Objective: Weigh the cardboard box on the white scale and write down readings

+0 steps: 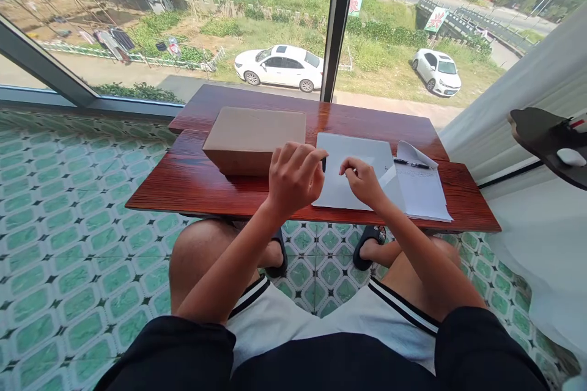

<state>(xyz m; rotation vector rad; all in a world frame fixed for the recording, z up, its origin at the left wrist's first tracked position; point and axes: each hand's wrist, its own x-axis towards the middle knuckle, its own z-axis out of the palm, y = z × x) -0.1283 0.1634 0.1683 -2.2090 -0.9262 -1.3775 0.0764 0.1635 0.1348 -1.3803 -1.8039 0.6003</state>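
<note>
My left hand (296,178) is raised over the table's front edge, just right of a closed brown cardboard box (259,128). Its fingers are curled, and a small dark object (324,164) shows at the fingertips; its kind is hard to make out. My right hand (363,183) hovers over a flat pale grey folder-like sheet (353,146), thumb and fingers bent together in a pinch. Whether anything thin sits between them is unclear. Beside that sheet lie white papers (424,195) with writing, with a black pen (411,163) across their upper part.
Everything rests on a low reddish-brown wooden table (169,177) in front of my knees. Behind it is a large window with a dark frame post (337,30). A white curtain (513,128) and a dark wavy-edged shelf (545,140) stand at the right.
</note>
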